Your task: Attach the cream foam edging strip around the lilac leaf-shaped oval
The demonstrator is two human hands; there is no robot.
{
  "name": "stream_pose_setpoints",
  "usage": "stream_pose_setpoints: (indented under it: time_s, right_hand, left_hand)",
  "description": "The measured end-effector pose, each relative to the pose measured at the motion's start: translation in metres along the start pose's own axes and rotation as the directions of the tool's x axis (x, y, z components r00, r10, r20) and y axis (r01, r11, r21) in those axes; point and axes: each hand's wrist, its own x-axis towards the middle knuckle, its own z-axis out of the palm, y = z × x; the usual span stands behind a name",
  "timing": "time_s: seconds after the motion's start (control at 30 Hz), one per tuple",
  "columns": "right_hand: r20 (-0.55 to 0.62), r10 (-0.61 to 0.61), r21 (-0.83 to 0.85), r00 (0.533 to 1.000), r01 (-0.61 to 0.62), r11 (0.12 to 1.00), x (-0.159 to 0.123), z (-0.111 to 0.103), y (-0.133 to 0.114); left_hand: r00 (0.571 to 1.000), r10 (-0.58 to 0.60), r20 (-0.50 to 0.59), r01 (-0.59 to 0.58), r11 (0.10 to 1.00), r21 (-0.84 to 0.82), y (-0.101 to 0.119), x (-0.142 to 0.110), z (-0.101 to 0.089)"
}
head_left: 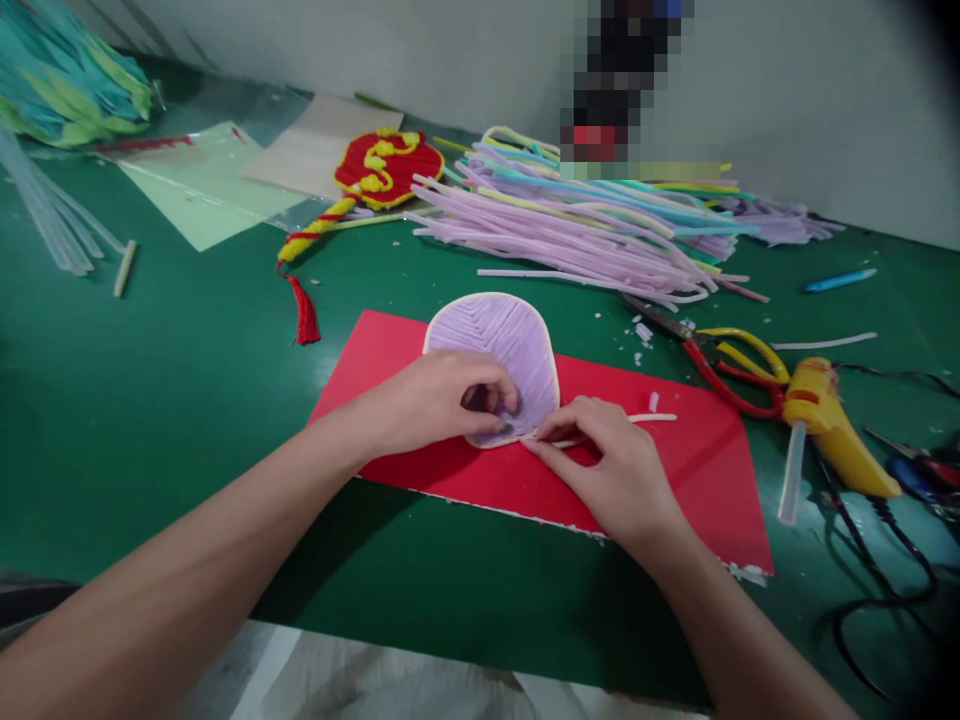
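A rounded lilac fan panel (517, 345), covered in rows of fuzzy pipe cleaner with a pale cream edging, lies on a red board (660, 480). My left hand (450, 400) lies over its lower left, fingers curled and fingertips pressed on the panel near the bottom rim. At that rim my right hand (619, 465) pinches a cream pipe cleaner (660, 417) between thumb and forefinger. Its loose end runs out to the right behind my knuckles. Part of the panel's lower edge is hidden by my fingers.
Behind lies a pile of lilac, blue and yellow pipe cleaners (570, 225), left of it a red and yellow fan (390, 165) with a tassel. At right are scissors (739, 365) and a corded yellow glue gun (832, 425). Clear glue sticks (56, 220) lie far left.
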Motion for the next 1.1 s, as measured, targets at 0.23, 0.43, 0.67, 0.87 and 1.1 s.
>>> stream_pose_setpoints:
  time_s: [0.23,0.43,0.67,0.87,1.1]
  right_hand:
    - [0.011,0.008,0.017,1.0,-0.008,1.0,0.0007,0.0,-0.0001]
    - [0.004,-0.004,0.005,1.0,0.004,1.0,0.0009,0.0015,0.0001]
    - [-0.008,-0.033,-0.022,0.999,0.033,0.999,0.0013,0.002,0.0]
    - [-0.027,-0.046,-0.027,0.999,0.046,0.999,-0.0004,0.0021,-0.0004]
    - [-0.042,-0.078,-0.048,0.996,0.076,0.996,0.0001,0.0023,0.0001]
  left_hand:
    - [1.0,0.009,0.02,-0.01,0.999,0.046,0.0021,0.0002,-0.0006]
    - [1.0,0.021,-0.002,-0.021,0.994,0.107,0.0042,0.001,0.0012]
    - [1.0,0.027,0.004,-0.027,0.994,0.109,0.0026,0.0018,0.0009]
    - [0.999,0.032,-0.013,-0.03,0.994,0.107,0.0007,0.0005,0.0028]
    - [1.0,0.013,-0.022,-0.01,0.994,0.107,0.0002,0.0021,0.0039]
